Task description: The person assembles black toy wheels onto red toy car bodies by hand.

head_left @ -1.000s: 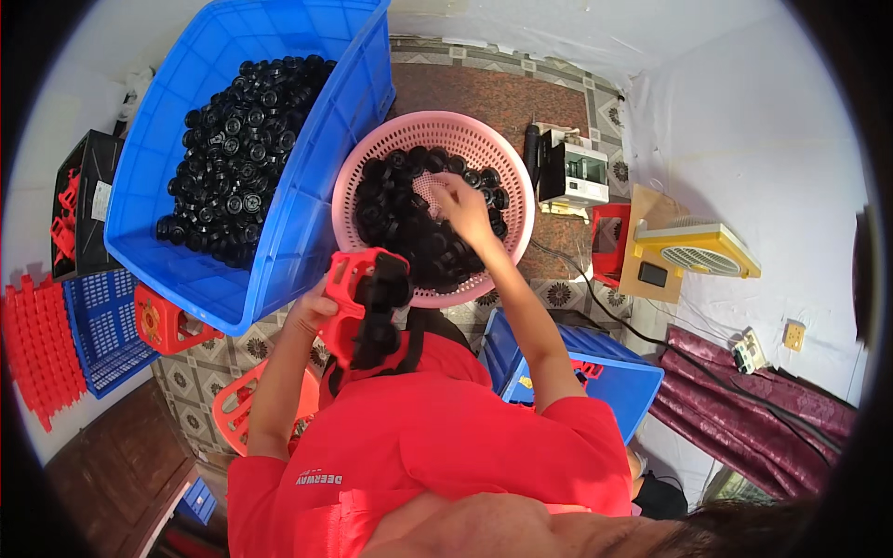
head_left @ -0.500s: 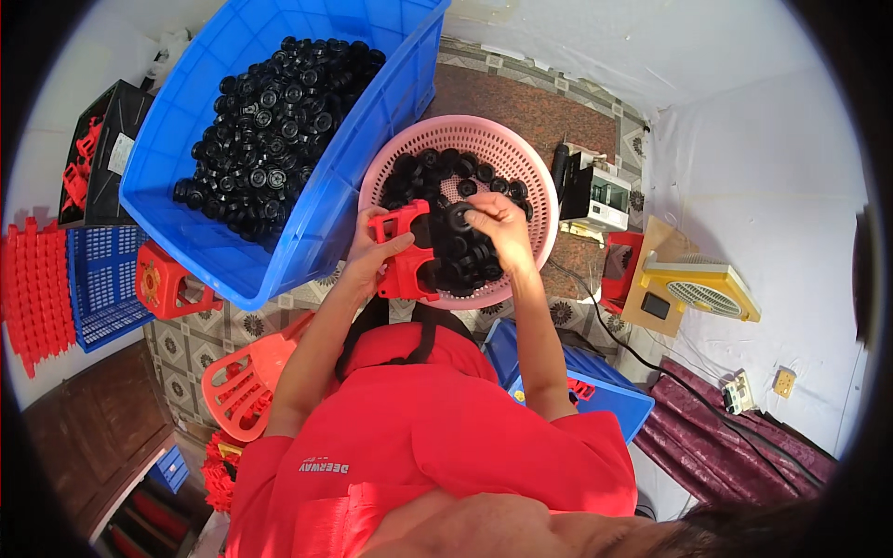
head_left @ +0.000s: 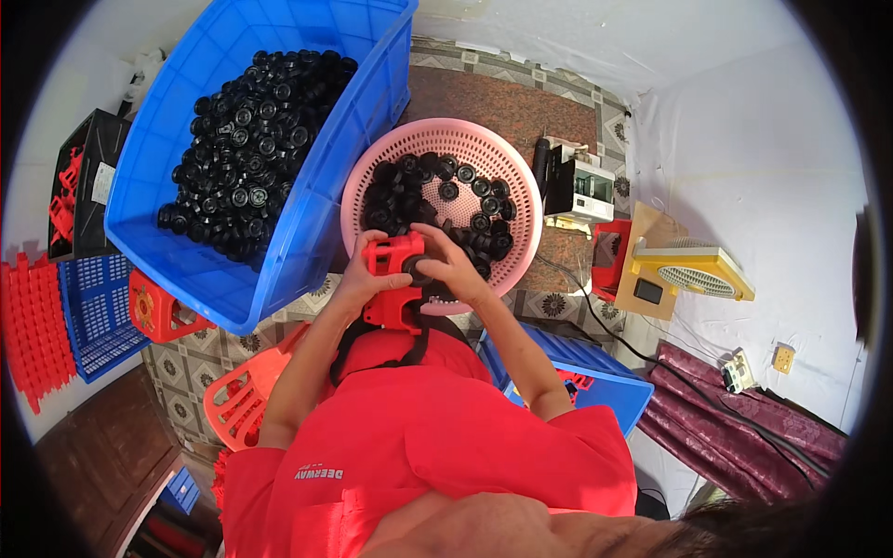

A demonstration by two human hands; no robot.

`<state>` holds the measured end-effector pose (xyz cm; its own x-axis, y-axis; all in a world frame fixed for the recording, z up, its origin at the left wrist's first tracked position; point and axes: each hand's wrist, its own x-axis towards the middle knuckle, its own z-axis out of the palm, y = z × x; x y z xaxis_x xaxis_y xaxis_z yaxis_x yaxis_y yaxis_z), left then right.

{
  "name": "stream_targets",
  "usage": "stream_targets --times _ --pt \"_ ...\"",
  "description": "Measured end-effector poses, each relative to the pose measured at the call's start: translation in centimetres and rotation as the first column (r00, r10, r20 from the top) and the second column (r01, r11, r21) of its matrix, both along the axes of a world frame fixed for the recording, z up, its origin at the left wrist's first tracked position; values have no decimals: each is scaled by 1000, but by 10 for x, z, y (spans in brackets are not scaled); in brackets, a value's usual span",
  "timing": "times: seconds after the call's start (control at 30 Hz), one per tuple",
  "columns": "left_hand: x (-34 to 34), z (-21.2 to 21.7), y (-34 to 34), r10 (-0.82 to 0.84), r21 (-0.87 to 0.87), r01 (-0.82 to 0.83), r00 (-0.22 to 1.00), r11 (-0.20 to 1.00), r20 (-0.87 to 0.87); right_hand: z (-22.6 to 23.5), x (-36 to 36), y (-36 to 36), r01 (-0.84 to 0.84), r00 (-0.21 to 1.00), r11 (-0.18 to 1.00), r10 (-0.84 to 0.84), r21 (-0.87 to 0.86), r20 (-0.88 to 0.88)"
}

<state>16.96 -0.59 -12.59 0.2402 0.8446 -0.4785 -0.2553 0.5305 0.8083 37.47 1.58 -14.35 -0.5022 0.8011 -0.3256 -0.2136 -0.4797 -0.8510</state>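
My left hand grips a red plastic toy vehicle body by its left side, over the near edge of a pink perforated basket. Against the body's right side, my right hand presses a small black wheel between its fingers. The left thumb reaches across the red body close to that wheel. More black wheels lie loose inside the basket around a bare patch of its bottom. The palm sides of both hands are hidden.
A large blue bin heaped with black wheels stands left of the basket. To the right are a small white device, a yellow-framed fan and a dark cable. A blue crate sits beside my right side, an orange-red chair at my left.
Both hands have come nearer to me with the red body. My right hand has carried the wheel from above the basket onto the body's right side.
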Motion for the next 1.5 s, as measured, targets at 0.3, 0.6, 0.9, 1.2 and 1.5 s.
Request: stream_targets --times 0.3,0.6,0.9,1.2,1.5 --pt "6 -20 -7 155 -83 -165 981 983 -115 -84 20 55 -288 955 955 281 -68 -93" --pt "12 -19 22 357 -174 -325 911 930 206 -170 46 117 -518 205 711 -438 476 876" --pt "35 -18 54 510 -18 -510 859 860 45 -10 50 57 33 926 955 -140 295 351" --pt "49 12 72 444 31 -445 896 895 15 25 41 43 -127 869 968 3 217 495" --pt "15 88 28 371 617 49 760 785 -533 78 -4 35 78 959 878 -196 473 205"
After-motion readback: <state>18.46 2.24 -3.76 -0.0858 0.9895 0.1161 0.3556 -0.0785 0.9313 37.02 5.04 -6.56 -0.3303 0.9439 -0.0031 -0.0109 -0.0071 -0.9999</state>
